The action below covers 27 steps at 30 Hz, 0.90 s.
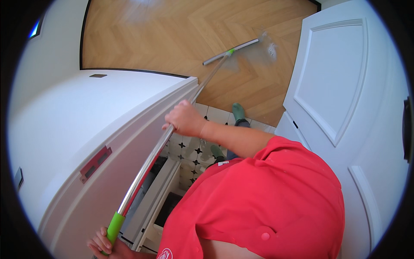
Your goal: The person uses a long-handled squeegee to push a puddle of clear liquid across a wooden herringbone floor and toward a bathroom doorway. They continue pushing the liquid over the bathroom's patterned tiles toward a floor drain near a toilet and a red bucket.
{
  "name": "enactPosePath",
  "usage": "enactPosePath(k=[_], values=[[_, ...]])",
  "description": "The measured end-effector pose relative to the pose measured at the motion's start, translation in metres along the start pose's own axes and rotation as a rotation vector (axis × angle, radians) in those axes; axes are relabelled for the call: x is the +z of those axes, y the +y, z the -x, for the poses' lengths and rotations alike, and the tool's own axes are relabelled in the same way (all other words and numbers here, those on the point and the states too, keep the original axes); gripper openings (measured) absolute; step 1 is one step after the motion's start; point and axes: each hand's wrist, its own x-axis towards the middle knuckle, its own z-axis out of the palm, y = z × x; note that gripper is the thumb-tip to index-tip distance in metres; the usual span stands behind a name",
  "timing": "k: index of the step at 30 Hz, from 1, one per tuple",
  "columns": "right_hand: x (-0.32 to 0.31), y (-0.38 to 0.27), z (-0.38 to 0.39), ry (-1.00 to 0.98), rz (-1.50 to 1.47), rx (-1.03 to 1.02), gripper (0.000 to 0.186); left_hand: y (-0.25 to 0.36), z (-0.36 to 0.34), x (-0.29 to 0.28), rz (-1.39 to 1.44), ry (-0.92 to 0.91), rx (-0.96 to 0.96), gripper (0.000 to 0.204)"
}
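A long-handled floor squeegee [146, 168] runs aslant from the lower left up to the wooden floor. Its shiny metal pole ends in a green grip [114, 227], round which my left hand [103, 242] is closed. Farther up the pole my right hand [185, 118] is wrapped round it, close to the door frame. The grey squeegee blade [241, 46], with a green joint at its middle, lies on the herringbone floor [172, 34]. Wet, shiny patches show around the blade.
An open white door [332, 73] stands on the right. On the left is a white door frame [129, 142] with a metal strike plate [95, 164]. My green boots [238, 111] are on patterned tiles [189, 151] by the threshold. An open drawer unit [161, 194] sits below the pole.
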Motion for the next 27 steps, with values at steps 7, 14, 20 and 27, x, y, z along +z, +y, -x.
enactPosePath(k=[7, 14, 20, 27], values=[[0.041, -0.065, 0.054, -0.254, -0.095, 0.018, 0.036, 0.052, 0.041, -0.058, -0.228, 0.292, -0.082, 0.036], [0.051, -0.082, 0.058, -0.459, -0.060, -0.018, 0.019, 0.053, 0.071, -0.096, -0.163, 0.521, -0.034, 0.035], [0.023, 0.058, 0.007, -0.098, 0.200, -0.083, 0.011, -0.072, 0.058, -0.060, -0.087, -0.042, -0.054, 0.033], [-0.062, 0.130, 0.027, 0.474, 0.263, 0.225, 0.022, -0.157, 0.017, 0.026, -0.107, -0.927, 0.336, 0.033]])
